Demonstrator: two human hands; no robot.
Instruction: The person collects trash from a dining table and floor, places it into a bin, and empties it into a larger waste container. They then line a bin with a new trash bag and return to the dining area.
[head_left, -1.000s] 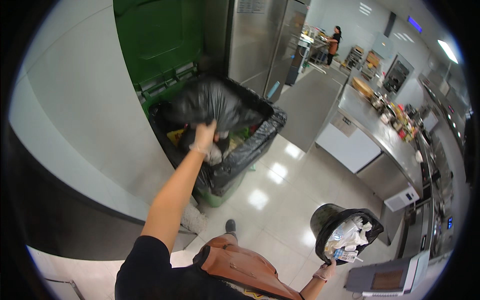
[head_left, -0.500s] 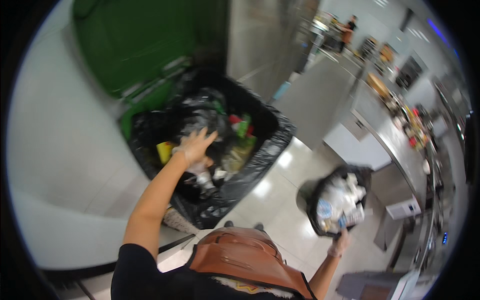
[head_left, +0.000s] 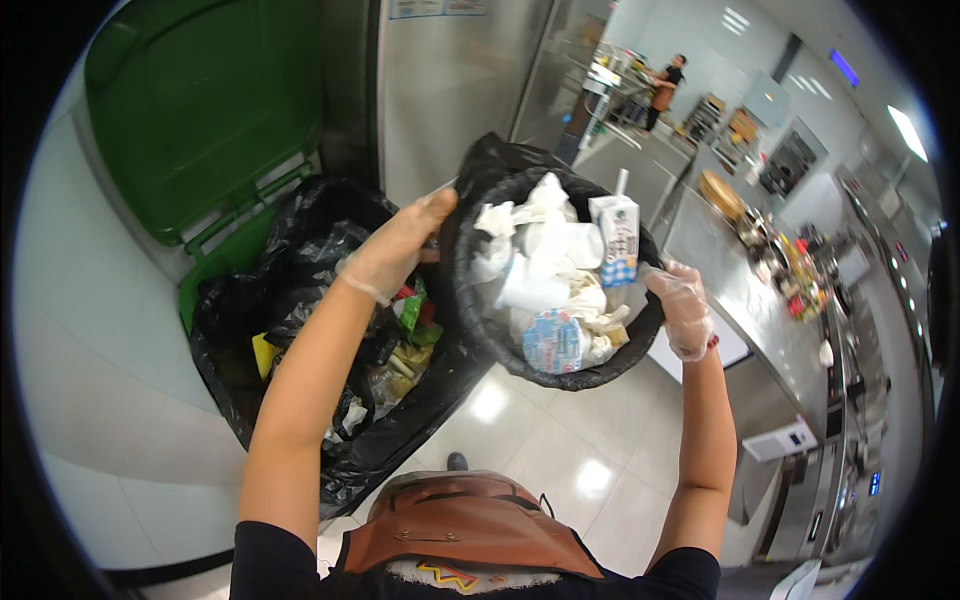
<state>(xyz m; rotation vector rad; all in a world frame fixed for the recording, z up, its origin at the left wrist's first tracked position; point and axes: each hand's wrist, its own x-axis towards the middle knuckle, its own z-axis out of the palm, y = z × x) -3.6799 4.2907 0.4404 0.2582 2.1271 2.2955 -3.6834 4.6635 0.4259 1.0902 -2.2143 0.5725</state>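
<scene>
A small round waste bin [head_left: 598, 379] with a black liner is held up in front of me, tilted so its mouth faces me. Inside are crumpled white tissues [head_left: 545, 205], a drink carton [head_left: 618, 240] with a straw and a round blue-and-white lid [head_left: 552, 341]. My right hand [head_left: 684, 312], in a clear glove, grips the bin's right rim. My left hand [head_left: 405, 240], also gloved, is stretched out at the bin's left side, its fingertips at the black liner; whether they touch it I cannot tell. Under it stands a large green wheeled bin [head_left: 190, 300], lined in black.
The large bin's green lid [head_left: 205, 110] is swung open against the wall. It holds bagged rubbish, green scraps and a yellow piece [head_left: 264, 354]. A steel cabinet [head_left: 440, 100] stands behind. To the right runs a steel counter [head_left: 715, 250]; another person [head_left: 664, 92] works far back.
My right hand has lifted the small waste bin from low at the right to beside the large bin. My left hand has risen out of the large bin toward the small one.
</scene>
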